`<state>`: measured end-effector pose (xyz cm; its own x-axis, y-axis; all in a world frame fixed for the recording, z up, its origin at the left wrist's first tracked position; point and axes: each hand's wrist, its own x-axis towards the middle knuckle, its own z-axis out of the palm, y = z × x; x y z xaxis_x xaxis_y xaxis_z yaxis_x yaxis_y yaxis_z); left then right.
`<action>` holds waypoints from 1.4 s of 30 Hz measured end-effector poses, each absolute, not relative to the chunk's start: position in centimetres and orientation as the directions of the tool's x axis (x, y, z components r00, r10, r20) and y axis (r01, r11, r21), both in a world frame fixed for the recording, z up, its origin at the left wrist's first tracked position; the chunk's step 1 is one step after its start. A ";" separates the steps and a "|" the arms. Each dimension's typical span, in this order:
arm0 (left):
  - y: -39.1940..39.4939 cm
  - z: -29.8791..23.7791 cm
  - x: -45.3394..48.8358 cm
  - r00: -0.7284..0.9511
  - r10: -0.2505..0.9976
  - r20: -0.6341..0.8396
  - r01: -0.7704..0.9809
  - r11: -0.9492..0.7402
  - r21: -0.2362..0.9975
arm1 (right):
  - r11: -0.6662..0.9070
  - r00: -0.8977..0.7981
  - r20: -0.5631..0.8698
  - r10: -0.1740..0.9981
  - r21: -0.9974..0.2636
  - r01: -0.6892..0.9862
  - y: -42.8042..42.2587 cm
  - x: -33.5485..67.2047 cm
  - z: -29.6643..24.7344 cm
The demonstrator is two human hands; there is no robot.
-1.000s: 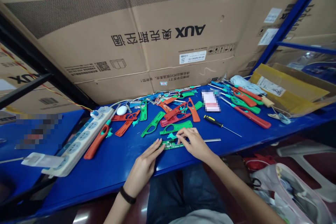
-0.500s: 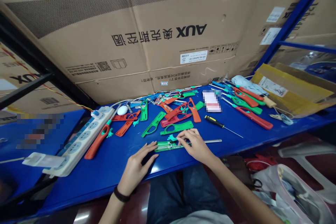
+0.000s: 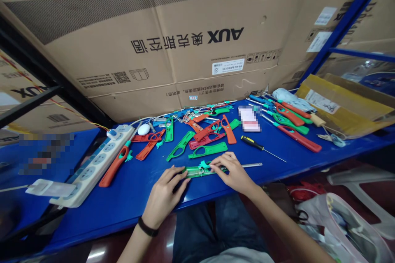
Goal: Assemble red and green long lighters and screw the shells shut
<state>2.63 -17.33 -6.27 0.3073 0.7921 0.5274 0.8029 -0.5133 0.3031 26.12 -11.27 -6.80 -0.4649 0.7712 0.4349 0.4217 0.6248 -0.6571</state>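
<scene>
- The long green lighter body (image 3: pixel 197 171) lies near the front edge of the blue table (image 3: pixel 129 207), around the middle of this edge. Its shell seems open (the fingers hide part of it, so I cannot be sure).
- The left hand (image 3: pixel 163 197) is half closed and grips the left end of the body. The right hand (image 3: pixel 231 172) is curved, and its fingertips (image 3: pixel 216 166) pinch the middle, next to a small teal part (image 3: pixel 203 165).
- This small part sits on top and looks loose, so a slip of the fingers could make it jump away and get lost among the 10 or more red and green lighter shells (image 3: pixel 207 150).
- A thin metal rod (image 3: pixel 251 165) seems to come out of the body on the right. Too much force could bend it or make it slide out.
- The front edge is close, so a dropped piece could fall off the table (it would be hard to find below).
- A screwdriver (image 3: pixel 248 141) with a yellow and black handle lies beyond the right hand, and a careless reach could knock it.
</scene>
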 end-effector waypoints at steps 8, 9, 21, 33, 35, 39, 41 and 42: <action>-17.6 -7.1 7.3 0.365 0.810 0.459 0.788 -0.532 0.311 | 0.606 -0.455 0.424 0.783 -0.687 0.402 -11.2 26.2 -7.1; -17.6 -7.2 7.6 0.352 0.821 0.449 0.797 -0.515 0.316 | 0.603 -0.457 0.421 0.784 -0.691 0.398 -11.2 26.2 -7.0; -17.5 -7.1 8.2 0.371 0.817 0.441 0.809 -0.518 0.279 | 0.597 -0.442 0.423 0.791 -0.691 0.407 -11.1 26.5 -6.7; -17.6 -7.3 8.0 0.366 0.801 0.473 0.795 -0.534 0.289 | 0.665 -0.552 0.377 0.744 -0.502 0.553 -11.0 29.6 -5.5; -17.6 -7.3 8.0 0.364 0.800 0.477 0.791 -0.536 0.295 | 0.677 -0.576 0.365 0.731 -0.488 0.550 -10.7 30.0 -5.1; -17.7 -7.4 8.0 0.353 0.798 0.489 0.781 -0.539 0.316 | 0.704 -0.621 0.348 0.702 -0.468 0.534 -10.4 29.9 -4.6; -17.7 -7.5 7.9 0.340 0.799 0.496 0.781 -0.534 0.325 | 0.713 -0.632 0.348 0.692 -0.468 0.523 -10.4 29.5 -4.7; -17.7 -7.5 7.9 0.333 0.800 0.499 0.781 -0.531 0.329 | 0.712 -0.633 0.348 0.692 -0.473 0.518 -10.4 29.3 -4.9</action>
